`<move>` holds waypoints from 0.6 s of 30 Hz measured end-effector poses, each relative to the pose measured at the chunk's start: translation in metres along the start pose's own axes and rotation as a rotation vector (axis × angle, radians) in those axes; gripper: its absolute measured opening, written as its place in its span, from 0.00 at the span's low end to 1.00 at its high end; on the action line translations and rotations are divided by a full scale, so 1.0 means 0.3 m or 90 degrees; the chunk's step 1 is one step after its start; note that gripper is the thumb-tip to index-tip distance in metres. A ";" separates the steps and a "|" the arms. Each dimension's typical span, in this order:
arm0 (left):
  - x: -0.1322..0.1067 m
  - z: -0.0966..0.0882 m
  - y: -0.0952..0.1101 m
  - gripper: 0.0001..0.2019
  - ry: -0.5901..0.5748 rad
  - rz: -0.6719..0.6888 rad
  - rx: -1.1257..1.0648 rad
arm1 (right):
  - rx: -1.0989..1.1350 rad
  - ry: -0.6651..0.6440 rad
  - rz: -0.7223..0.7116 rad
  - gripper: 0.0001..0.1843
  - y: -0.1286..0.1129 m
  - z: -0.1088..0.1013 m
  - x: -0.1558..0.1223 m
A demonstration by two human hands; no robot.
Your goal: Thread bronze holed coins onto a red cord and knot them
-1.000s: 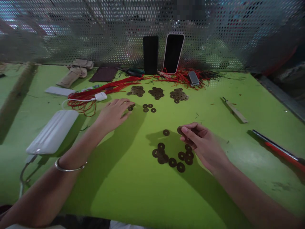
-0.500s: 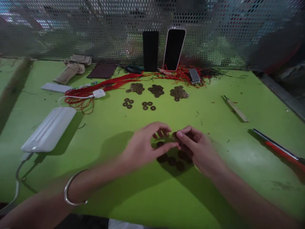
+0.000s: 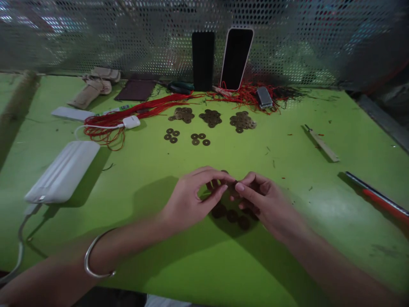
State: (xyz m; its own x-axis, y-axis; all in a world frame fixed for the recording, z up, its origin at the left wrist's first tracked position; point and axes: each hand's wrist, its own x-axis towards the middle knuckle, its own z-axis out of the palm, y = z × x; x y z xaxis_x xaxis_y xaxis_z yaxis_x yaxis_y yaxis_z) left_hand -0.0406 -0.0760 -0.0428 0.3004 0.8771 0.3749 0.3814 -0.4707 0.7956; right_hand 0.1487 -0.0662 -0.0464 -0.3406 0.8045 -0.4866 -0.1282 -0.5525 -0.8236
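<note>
Several dark round coins with holes (image 3: 232,216) lie on the green table beneath my hands, some partly hidden. My right hand (image 3: 271,202) pinches a dark coin (image 3: 234,186) between thumb and fingers. From the other side, the thumb and forefinger of my left hand (image 3: 194,196) close in on the same coin at its edge. Past my left fingertips, part of another dark round piece shows. Farther back sit two small groups of four-hole-like flat coins (image 3: 171,135), with three heaps of coins (image 3: 210,118) behind them.
Red cords (image 3: 108,128) and a white power bank (image 3: 65,170) with a cable are on the left. Two phones (image 3: 203,62) lean against the perforated metal screen (image 3: 143,42). A lighter-like grey object (image 3: 264,97), a thin pale tool (image 3: 321,143) and a red-black stick (image 3: 380,196) are rightward.
My left thumb and forefinger have come together at the coin held by my right hand; before, they were spread wider. The view has shifted slightly.
</note>
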 end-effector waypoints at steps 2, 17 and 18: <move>-0.002 0.000 0.000 0.09 0.002 0.000 -0.012 | 0.017 0.002 0.009 0.12 0.002 0.003 -0.001; -0.009 -0.003 0.006 0.11 0.005 0.015 0.036 | 0.068 0.011 0.077 0.11 -0.003 0.016 -0.010; -0.009 -0.003 0.006 0.12 0.004 0.025 0.044 | 0.063 0.012 0.078 0.12 -0.001 0.015 -0.009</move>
State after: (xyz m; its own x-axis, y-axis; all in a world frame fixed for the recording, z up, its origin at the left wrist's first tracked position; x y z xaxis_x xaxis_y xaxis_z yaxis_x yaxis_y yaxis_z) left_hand -0.0415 -0.0792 -0.0418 0.3112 0.8584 0.4078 0.4290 -0.5098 0.7457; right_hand 0.1454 -0.0693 -0.0434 -0.3414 0.7330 -0.5884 -0.1783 -0.6652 -0.7251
